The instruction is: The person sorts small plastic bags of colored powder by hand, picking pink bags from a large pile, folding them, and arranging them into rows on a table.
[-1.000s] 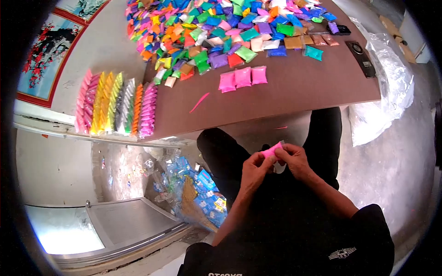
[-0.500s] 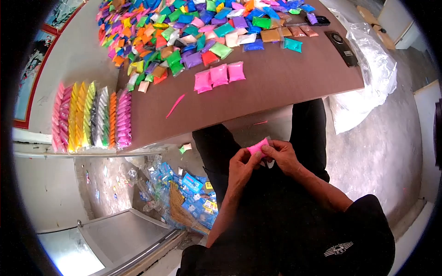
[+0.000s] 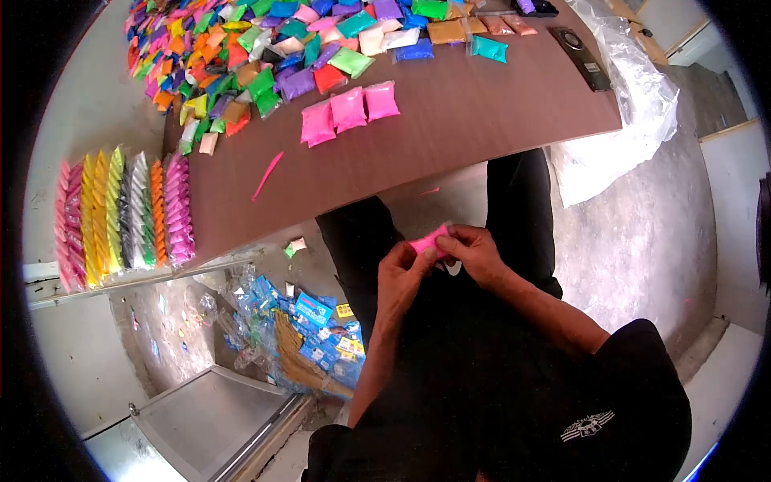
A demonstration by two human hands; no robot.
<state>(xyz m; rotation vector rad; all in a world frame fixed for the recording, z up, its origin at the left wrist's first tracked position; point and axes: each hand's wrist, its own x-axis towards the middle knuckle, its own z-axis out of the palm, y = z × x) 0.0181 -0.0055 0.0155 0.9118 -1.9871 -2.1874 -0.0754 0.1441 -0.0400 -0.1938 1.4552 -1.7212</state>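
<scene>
Both hands hold one small pink packet above the lap, below the table's front edge. My left hand grips its left end, with the thumb on top. Fingers of my right hand pinch its right end. Something whitish shows just under the packet, too small to make out. On the brown table three pink packets lie side by side, and a thin pink strip rests to their left.
A heap of coloured packets covers the table's back. Rows of twisted coloured sticks stand at the left edge. A black device lies at right, beside clear plastic. Blue wrappers and a broom are on the floor.
The view has shifted, so the table and its contents appear further left and slightly higher. Both hands still hold the pink packet, with little change in grip.
</scene>
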